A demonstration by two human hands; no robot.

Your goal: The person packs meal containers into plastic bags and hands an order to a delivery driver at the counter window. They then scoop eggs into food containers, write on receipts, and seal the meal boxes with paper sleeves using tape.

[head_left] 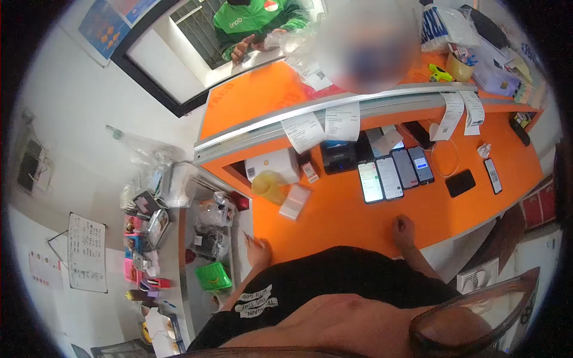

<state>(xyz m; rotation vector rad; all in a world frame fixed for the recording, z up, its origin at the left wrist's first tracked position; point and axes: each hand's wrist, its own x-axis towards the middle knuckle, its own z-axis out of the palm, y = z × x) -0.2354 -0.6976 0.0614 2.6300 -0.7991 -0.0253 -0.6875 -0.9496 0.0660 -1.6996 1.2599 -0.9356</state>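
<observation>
At the left edge of the orange counter [334, 227] is my left hand [258, 250], its fingers partly stretched out and apart, with nothing visible in them. My right hand [404, 231] rests near the front edge, fingers curled in; a dark spot shows there, and I cannot make out what they hold, if anything. Beyond it several phones stand in a row, among them a lit phone [370, 182] and a phone with a blue screen [422, 166]. A stack of white paper slips [295, 201] and a yellow cup [269, 188] lie nearest my left hand.
Printed receipts [342, 122] hang from the raised ledge [250, 132]. A dark phone [460, 183] and a phone showing a code [493, 176] lie to the right. Across the counter stands a person in a green jacket [256, 21]. Shelves with bags [213, 212] are at left.
</observation>
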